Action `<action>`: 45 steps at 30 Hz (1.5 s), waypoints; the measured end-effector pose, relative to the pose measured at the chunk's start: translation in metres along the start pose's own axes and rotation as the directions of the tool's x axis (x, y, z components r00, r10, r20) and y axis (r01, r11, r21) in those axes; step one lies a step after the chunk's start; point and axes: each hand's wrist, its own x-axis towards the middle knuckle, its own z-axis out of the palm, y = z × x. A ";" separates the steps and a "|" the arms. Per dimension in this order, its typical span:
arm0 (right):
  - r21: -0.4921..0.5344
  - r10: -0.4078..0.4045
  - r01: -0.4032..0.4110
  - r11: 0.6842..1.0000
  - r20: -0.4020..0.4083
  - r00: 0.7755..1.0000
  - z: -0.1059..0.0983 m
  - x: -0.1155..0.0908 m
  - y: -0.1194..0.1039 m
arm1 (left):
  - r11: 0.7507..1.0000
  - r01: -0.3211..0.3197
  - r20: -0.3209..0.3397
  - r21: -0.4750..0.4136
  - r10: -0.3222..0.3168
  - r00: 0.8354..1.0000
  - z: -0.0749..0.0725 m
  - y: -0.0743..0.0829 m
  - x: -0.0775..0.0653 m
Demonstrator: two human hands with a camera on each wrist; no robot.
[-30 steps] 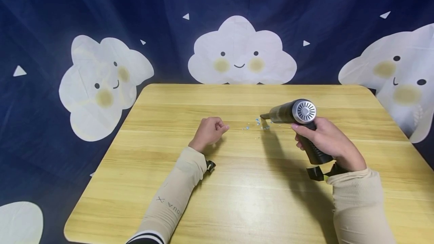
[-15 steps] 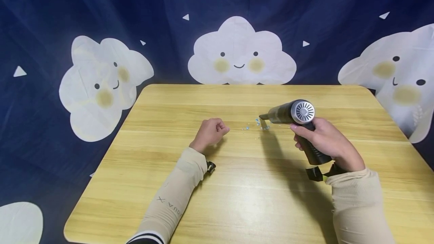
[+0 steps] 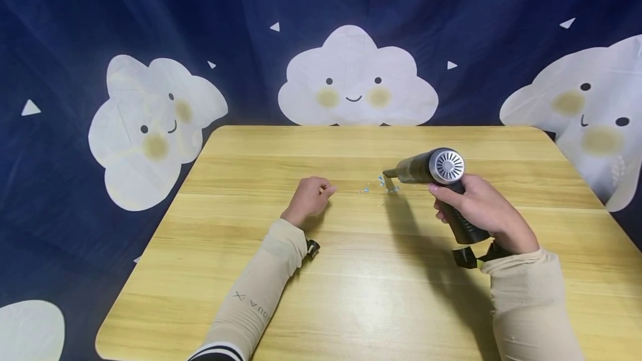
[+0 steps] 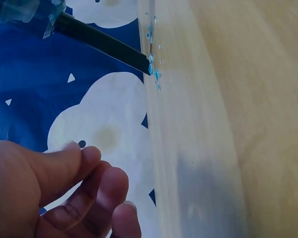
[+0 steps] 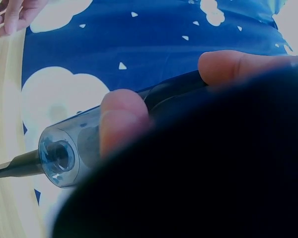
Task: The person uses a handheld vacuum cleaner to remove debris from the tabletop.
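Note:
My right hand (image 3: 486,205) grips the black handle of a handheld vacuum cleaner (image 3: 418,168), its silver vented end facing me. The narrow nozzle (image 4: 104,44) slants down to the left, its tip right at a scatter of small blue bits (image 3: 381,181) on the table. Some blue pieces show inside the see-through dust cup (image 5: 64,153) in the right wrist view. Left of the bits, my left hand (image 3: 308,199) stays over the table with loosely curled fingers and holds nothing. Dark blur hides much of the right hand in its wrist view.
The wood-grain table (image 3: 351,272) has rounded corners. Behind it hangs a dark blue curtain (image 3: 246,4) printed with smiling clouds and white triangles. A black wrist camera mount (image 3: 465,257) sits below the vacuum's handle, and another mount (image 3: 312,248) is on the left wrist.
The vacuum cleaner has shifted very slightly left, its nozzle tip still among the blue bits. My left hand's fingers have moved a little; the hand stays at the same place.

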 end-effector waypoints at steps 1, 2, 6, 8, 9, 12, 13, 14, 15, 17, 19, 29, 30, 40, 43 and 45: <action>0.001 -0.003 0.003 1.000 0.001 1.000 0.000 0.000 0.000 | 1.000 0.012 0.003 0.004 -0.012 1.000 0.000 0.000 0.000; 0.003 -0.004 0.004 1.000 0.001 1.000 0.000 0.000 0.001 | 1.000 0.026 0.007 -0.002 -0.026 1.000 0.000 0.000 0.000; 0.010 0.000 0.000 1.000 0.001 1.000 0.001 0.000 0.001 | 0.999 0.045 0.012 -0.005 -0.045 0.999 0.001 0.001 0.000; 0.014 0.001 -0.001 1.000 0.002 1.000 0.001 0.000 0.001 | 0.999 0.038 0.010 -0.004 -0.038 0.999 0.001 0.002 0.000; 0.015 0.003 -0.003 1.000 0.003 1.000 0.001 0.000 0.001 | 0.999 0.035 0.009 -0.004 -0.035 0.999 0.002 0.002 0.000; 0.016 0.003 -0.003 1.000 -0.001 1.000 0.002 0.000 0.000 | 0.999 0.034 0.010 -0.015 -0.033 0.999 0.003 0.002 0.000; 0.019 0.002 -0.002 1.000 0.001 1.000 0.001 0.000 0.000 | 0.999 0.034 0.011 -0.021 -0.033 0.999 0.003 0.002 0.000; 0.020 -0.001 0.001 1.000 0.001 1.000 0.001 -0.001 0.000 | 0.999 0.038 0.013 -0.027 -0.037 0.999 0.003 0.002 0.000; 0.022 0.001 -0.001 1.000 0.000 1.000 0.001 -0.001 -0.001 | 0.999 0.041 0.014 -0.032 -0.040 0.999 0.003 0.002 0.000; 0.026 0.000 0.000 1.000 0.003 1.000 0.001 -0.001 -0.002 | 0.998 0.046 0.017 -0.035 -0.046 0.999 0.003 0.002 0.000; 0.030 -0.005 0.005 1.000 0.007 1.000 0.001 -0.001 -0.002 | 0.998 0.049 0.018 -0.040 -0.049 0.999 0.004 0.002 0.000; 0.039 -0.012 0.012 0.999 0.005 1.000 0.000 -0.001 -0.002 | 0.998 0.051 0.017 -0.044 -0.050 0.999 0.003 0.002 -0.001; 0.039 -0.013 0.013 0.999 0.002 1.000 -0.001 -0.002 -0.001 | 0.998 0.052 0.017 -0.043 -0.051 0.999 0.003 0.002 -0.001; 0.025 -0.005 0.005 1.000 0.002 1.000 0.000 -0.003 -0.002 | 0.999 0.045 0.026 -0.031 -0.044 0.999 0.003 0.001 0.000; 0.028 -0.010 0.010 1.000 0.006 1.000 0.000 -0.002 -0.002 | 0.998 0.044 0.021 -0.036 -0.043 0.999 0.002 0.001 0.000; 0.026 -0.015 0.015 1.000 0.006 1.000 0.000 -0.002 -0.002 | 0.998 0.044 0.019 -0.037 -0.043 0.999 0.002 0.001 0.000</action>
